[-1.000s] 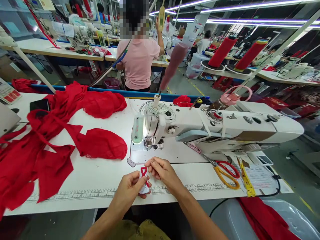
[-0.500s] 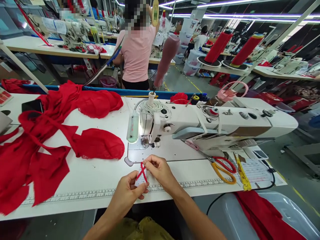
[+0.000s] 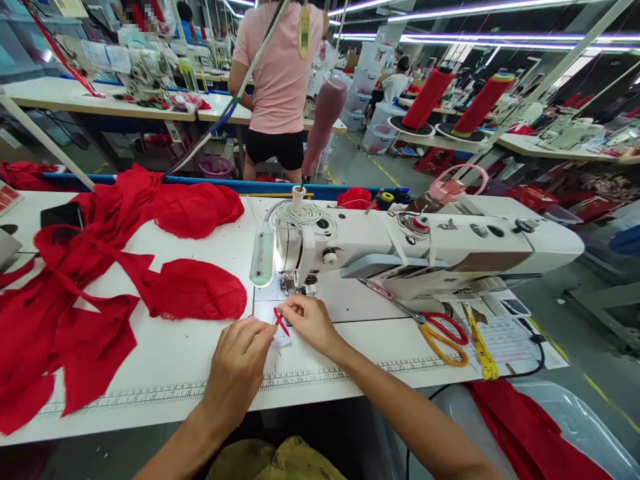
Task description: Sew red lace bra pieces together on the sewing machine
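Ribbon (image 3: 283, 325) lay near side of foot (image 3: 287, 284), right hand (image 3: 313, 325) pinching far end, left hand (image 3: 237, 363) at left, grip unclear.

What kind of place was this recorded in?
Most likely a garment factory's sewing floor: a sewing machine fills the near table, big red thread cones stand behind it, and more machines sit on other tables.

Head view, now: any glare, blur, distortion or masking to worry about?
Head view: ceiling tube lights streak bright; a lamp glow whitens the sewing machine near its needle end; wide-angle stretch toward the edges; pixelated patch at upper left; small red crossed strip lacks fine detail.
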`<state>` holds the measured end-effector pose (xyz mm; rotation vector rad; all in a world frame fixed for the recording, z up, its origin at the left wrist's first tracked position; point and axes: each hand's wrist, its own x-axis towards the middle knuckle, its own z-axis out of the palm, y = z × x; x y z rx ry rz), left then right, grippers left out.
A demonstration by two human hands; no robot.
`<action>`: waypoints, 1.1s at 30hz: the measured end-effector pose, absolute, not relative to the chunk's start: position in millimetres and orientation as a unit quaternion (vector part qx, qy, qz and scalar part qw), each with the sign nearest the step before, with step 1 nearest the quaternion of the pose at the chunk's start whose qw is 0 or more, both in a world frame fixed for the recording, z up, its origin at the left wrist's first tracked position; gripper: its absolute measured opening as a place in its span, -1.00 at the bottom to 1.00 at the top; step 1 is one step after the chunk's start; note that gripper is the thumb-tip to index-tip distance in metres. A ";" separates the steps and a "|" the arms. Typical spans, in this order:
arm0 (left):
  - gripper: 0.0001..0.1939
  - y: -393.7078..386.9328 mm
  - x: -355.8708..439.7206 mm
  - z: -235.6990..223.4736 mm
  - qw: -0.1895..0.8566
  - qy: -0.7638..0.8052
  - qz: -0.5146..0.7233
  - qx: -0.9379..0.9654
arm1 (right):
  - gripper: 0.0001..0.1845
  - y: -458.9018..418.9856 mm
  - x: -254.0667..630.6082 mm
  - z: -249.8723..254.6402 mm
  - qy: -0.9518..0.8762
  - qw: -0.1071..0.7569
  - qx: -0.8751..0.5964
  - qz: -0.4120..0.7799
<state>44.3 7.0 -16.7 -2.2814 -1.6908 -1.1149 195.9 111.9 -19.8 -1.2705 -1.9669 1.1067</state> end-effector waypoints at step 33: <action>-0.61 58.1 25.4 -34.2 0.030 -0.514 -0.185 -0.837 | -0.57 125.1 228.1 -41.3 -0.891 0.292 -0.347 0.022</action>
